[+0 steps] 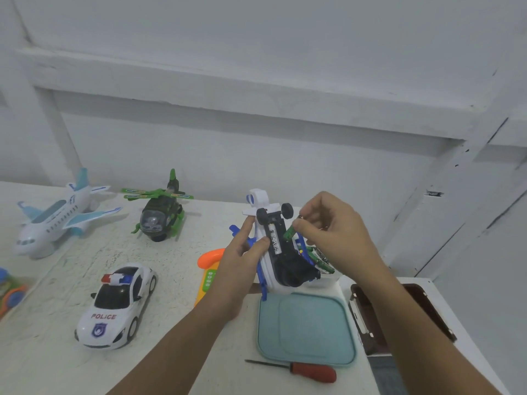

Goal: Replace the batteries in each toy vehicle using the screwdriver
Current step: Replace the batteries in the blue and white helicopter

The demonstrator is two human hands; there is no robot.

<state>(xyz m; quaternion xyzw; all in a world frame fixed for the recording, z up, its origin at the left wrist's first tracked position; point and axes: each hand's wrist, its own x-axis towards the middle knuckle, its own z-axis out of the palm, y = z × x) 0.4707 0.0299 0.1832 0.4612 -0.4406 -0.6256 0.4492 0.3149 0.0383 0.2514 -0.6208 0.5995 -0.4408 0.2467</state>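
The toy helicopter (293, 270) is held belly-up at mid-view, its hull gripped by the left hand (241, 255); a green battery (289, 232) is pinched by the right hand (336, 235) at 3 o'clock. Light, stiff, slick plastic is judged: the hull, not the thin blades, should be grasped. "POLICE" is read on the car (117, 306) at 8 o'clock

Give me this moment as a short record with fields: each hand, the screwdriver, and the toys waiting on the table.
left hand: grips upturned white and blue plastic toy vehicle, wheels up
right hand: pinches small green battery at that toy's black underside
screwdriver: red-handled, lying untouched on white table beside teal plastic tray
waiting toys: white police car, green toy helicopter, white and pale blue toy airplane
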